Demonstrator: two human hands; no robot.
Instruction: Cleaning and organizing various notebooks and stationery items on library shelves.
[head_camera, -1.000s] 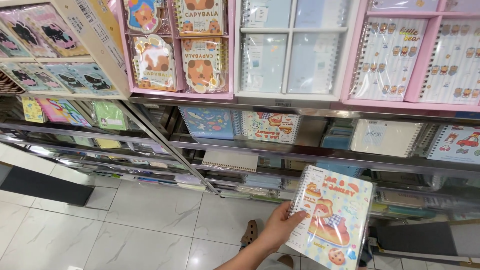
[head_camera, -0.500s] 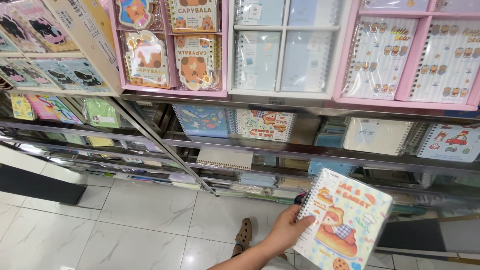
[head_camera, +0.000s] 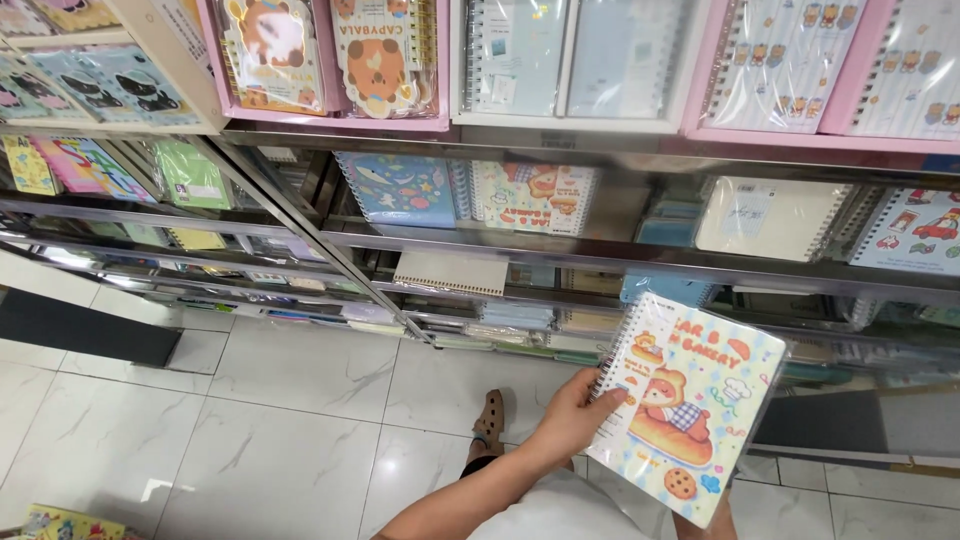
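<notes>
The left hand (head_camera: 572, 418) grips a spiral notebook (head_camera: 685, 403) by its bound edge, thumb on the cover and the other fingers hidden behind it. The right hand is out of view.

The notebook is held in the air, out in front of the lower shelves and above the floor. Its cover faces up toward the camera, wrapped in clear film, with a cartoon bear and bread on it. The long axis runs from its upper-left corner, away from the person, down to its lower-right corner near the body; the top of the picture points up and away. The spiral runs along the side at the hand. The far corner lies just below the shelf rail (head_camera: 640, 262); the right edge and the lower corner are free of everything.

Left of the hand the white tiled floor (head_camera: 250, 440) is open. A sandalled foot (head_camera: 489, 418) stands just left of the wrist.

Beyond the hand, steel shelves hold more notebooks: one with the same cover (head_camera: 533, 197) stands up and left of it, a blue one (head_camera: 398, 188) beside that, and a plain white one (head_camera: 768, 217) straight above. A beige one (head_camera: 450, 272) lies flat on the shelf below. Higher up stand pink display racks (head_camera: 330, 118). A dark mat (head_camera: 85, 330) lies far left.
</notes>
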